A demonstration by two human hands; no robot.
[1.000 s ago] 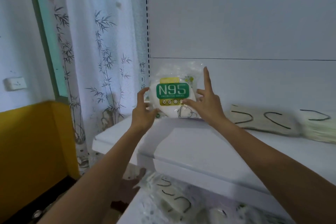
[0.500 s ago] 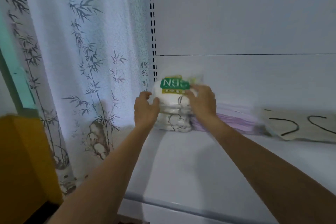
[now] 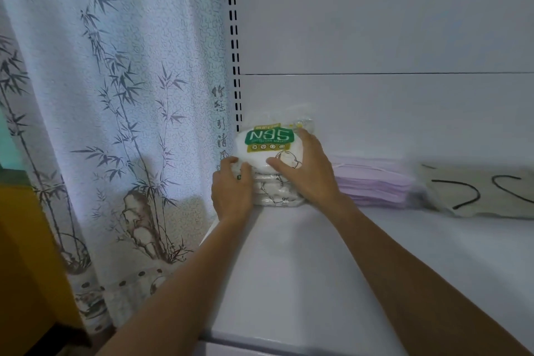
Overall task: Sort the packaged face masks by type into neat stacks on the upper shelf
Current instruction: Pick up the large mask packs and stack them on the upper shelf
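A stack of white N95 mask packs (image 3: pixel 274 191) stands at the back left corner of the white upper shelf (image 3: pixel 318 269). The top pack (image 3: pixel 267 143), with a green N95 label, lies on the stack. My left hand (image 3: pixel 232 188) grips the stack's left front edge, fingers curled over the top pack. My right hand (image 3: pixel 306 170) lies over the pack's right side, thumb on its front and fingers curled round the far edge.
A flat pile of pale purple masks (image 3: pixel 375 182) lies right of the N95 stack, and beige packs with black ear loops (image 3: pixel 485 193) lie further right. A bamboo-print curtain (image 3: pixel 115 124) hangs left of the shelf. A slotted upright (image 3: pixel 234 37) runs up the shelf's left back corner.
The N95 pack, held upright in the air a second ago, now lies flat on the stack. Both hands have come down with it and stay on it. The view has moved closer.
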